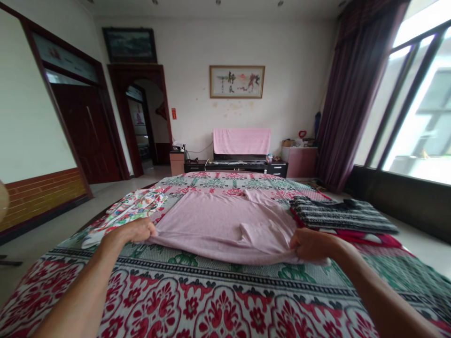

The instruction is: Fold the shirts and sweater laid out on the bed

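A pale pink long-sleeved top (207, 220) lies spread over a table covered with a patterned cloth (225, 300). My left hand (141, 230) is closed on its near left corner. Gripping the near right part, my right hand (310, 244) is closed as well. Between my hands the near edge hangs in a slightly slack, rolled curve, raised a little from the cloth. One sleeve lies folded over the top's right side. The fingertips of both hands are partly hidden by the fabric and the hands themselves.
Left of the top lies a white garment with a colourful print (137, 206). A black-and-white striped knit (341, 216) rests on a red garment (369, 237) at the right. Beyond the table's far edge stands a low black cabinet (278, 169) with a pink-draped television (242, 141).
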Available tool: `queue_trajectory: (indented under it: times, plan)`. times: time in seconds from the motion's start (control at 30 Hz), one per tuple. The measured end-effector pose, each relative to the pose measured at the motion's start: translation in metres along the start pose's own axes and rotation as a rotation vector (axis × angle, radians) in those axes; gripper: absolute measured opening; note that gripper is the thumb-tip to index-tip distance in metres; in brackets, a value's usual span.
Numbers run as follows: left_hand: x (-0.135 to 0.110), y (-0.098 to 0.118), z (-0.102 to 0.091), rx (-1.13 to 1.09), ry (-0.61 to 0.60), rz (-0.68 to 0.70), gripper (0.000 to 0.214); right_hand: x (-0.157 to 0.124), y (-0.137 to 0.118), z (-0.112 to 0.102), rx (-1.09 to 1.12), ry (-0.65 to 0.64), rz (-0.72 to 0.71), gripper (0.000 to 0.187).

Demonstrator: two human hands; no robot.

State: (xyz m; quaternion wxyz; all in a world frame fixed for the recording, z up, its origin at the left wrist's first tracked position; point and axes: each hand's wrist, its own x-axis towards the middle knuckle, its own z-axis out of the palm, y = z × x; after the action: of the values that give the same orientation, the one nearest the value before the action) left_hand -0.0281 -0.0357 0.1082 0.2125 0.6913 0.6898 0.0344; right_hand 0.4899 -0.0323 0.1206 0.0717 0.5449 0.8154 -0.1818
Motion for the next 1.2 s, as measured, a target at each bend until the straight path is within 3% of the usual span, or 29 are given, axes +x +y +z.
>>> queue_trajectory:
  times: [0.13, 0.3, 0.43, 0.57, 0.83, 1.0, 1.2]
  plan:
    - [-0.003, 0.000, -0.003, -0.029, -0.029, 0.006, 0.027, -0.016, -0.008, -0.015, 0.075, 0.001, -0.050, 0.030]
    - [0.008, -0.008, 0.003, 0.025, 0.139, -0.005, 0.021, -0.003, -0.020, -0.018, 0.097, 0.225, -0.130, 0.035]
    - [0.023, -0.011, 0.019, 0.097, 0.277, -0.100, 0.022, 0.042, -0.044, 0.001, 0.040, 0.404, -0.184, 0.034]
    - [0.028, -0.010, 0.033, 0.167, 0.384, -0.203, 0.026, 0.082, -0.065, 0.024, 0.034, 0.547, -0.097, 0.034]
    - [0.023, 0.015, 0.025, 0.276, 0.439, -0.229, 0.024, 0.110, -0.054, 0.061, 0.081, 0.709, -0.163, 0.025]
    - [0.062, 0.031, 0.026, 0.146, 0.529, -0.014, 0.025, 0.108, -0.058, 0.060, 0.087, 0.713, -0.115, 0.025]
    - [0.106, 0.032, 0.036, 0.062, 0.516, -0.021, 0.031, 0.106, -0.060, 0.059, 0.085, 0.700, -0.102, 0.024]
